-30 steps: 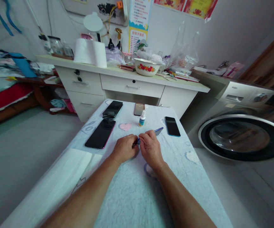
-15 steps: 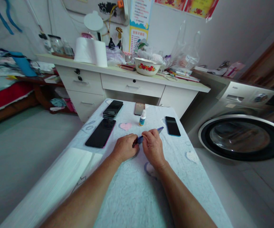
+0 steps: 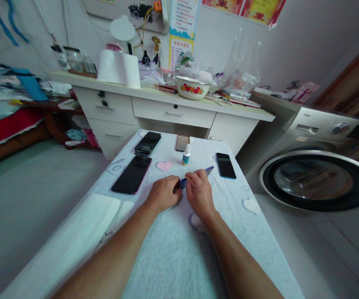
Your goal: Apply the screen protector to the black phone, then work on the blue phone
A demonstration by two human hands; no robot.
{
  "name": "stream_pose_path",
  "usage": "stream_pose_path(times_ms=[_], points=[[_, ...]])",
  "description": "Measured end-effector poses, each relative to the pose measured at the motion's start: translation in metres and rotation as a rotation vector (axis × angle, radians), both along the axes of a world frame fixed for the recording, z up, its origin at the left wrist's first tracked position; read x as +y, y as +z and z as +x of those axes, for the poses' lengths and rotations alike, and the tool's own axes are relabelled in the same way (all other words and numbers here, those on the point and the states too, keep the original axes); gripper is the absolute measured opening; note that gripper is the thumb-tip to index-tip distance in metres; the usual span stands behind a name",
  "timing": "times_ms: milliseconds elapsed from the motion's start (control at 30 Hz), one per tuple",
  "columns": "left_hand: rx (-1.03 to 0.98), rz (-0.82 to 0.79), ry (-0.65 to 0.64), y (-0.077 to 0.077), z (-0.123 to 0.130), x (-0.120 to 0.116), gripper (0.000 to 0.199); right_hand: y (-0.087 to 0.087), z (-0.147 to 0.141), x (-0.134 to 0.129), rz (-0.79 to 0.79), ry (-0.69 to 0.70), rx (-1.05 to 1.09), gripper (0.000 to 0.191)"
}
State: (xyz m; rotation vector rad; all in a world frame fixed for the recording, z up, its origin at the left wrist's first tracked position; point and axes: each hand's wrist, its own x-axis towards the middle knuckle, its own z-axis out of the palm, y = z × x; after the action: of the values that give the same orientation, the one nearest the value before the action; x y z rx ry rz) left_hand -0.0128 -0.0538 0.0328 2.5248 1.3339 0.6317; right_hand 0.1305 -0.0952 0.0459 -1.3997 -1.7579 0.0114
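Observation:
Over the middle of the table my left hand (image 3: 163, 194) is closed around one end of a slim blue phone (image 3: 183, 183), which is tilted on its edge. My right hand (image 3: 200, 193) is closed too, its thumb and fingers pinched together against the phone's near edge. Whatever those fingertips hold, if anything, is too small to make out. The phone's far end sticks out behind the right knuckles. A small white bottle (image 3: 186, 157) with a blue and yellow label stands upright just beyond both hands.
A large black phone (image 3: 132, 174) and a stack of phones (image 3: 148, 143) lie on the left. Another phone (image 3: 226, 165) lies on the right, and a brownish one (image 3: 182, 143) at the far edge. White sheets (image 3: 73, 236) cover the left side; a washing machine (image 3: 294, 124) stands right.
Hardly anything differs. Both hands keep the same hold at the blue phone, and the view has shifted very slightly.

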Motion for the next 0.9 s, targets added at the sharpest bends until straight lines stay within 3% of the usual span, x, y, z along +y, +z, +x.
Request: stream_pose_path(times_ms=[567,900], points=[[0.028,-0.04,0.022,0.004,0.0014,-0.0014,0.001,-0.0003,-0.0002,0.0002,-0.005,-0.003,-0.002,0.027],[-0.035,-0.053,-0.021,0.0013,0.0,-0.0006,0.008,0.0035,-0.0058,-0.0061,0.005,0.097,-0.031,0.024]])
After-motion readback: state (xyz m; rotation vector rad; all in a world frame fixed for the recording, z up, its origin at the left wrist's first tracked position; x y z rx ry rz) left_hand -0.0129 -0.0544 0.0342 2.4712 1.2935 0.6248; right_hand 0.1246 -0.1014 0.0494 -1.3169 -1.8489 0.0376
